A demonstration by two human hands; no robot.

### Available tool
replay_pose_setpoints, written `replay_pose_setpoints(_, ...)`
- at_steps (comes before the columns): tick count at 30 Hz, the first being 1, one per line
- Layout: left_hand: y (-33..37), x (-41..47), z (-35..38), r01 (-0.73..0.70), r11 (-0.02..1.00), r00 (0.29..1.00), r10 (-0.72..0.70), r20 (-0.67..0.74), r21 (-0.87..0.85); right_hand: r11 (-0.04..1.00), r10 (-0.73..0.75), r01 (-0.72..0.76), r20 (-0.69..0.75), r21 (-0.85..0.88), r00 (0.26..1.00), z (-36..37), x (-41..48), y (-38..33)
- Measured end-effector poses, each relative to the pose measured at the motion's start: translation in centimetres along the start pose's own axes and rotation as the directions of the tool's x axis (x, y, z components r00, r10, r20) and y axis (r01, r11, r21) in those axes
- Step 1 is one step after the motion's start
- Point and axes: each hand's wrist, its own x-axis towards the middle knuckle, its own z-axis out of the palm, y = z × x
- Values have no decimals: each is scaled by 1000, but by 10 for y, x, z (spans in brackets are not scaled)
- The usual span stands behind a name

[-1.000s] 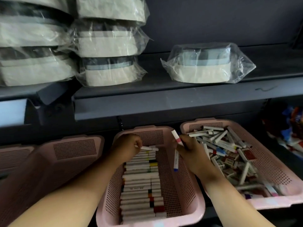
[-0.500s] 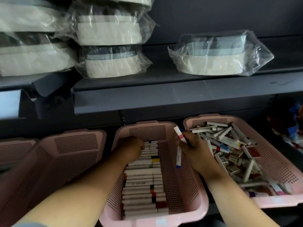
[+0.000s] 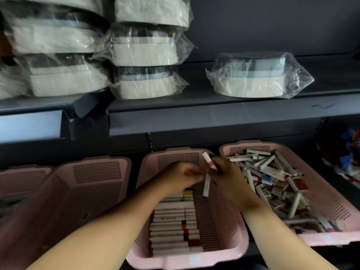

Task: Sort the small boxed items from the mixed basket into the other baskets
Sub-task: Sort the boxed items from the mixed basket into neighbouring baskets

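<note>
My right hand [image 3: 228, 178] grips two slim white boxes over the middle pink basket [image 3: 187, 260]: a pink-banded box [image 3: 208, 160] pointing up and a blue-ended box [image 3: 206, 189] hanging down. My left hand [image 3: 181, 177] is blurred, with curled fingers whose tips reach the blue-ended box; whether they pinch it is unclear. Below the hands, a neat row of white boxes [image 3: 171, 227] fills the middle basket. The mixed basket [image 3: 331, 203] on the right holds a loose pile of boxes [image 3: 272, 176].
A pink basket [image 3: 93, 182] stands to the left, nothing visible inside it. A dark shelf edge [image 3: 214, 119] overhangs the baskets' far ends and carries plastic-wrapped bundles [image 3: 253, 76]. Colourful goods [image 3: 348, 152] sit at the far right.
My left hand let go of the box it laid on the row and moved right to meet my right hand. The right hand kept its two boxes.
</note>
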Motion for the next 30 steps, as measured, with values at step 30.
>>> replay_pose_setpoints(30,-62,-11,-8,117,766,992,-125,-32,632,996,45,-42,-32,78,998,12,-6,0)
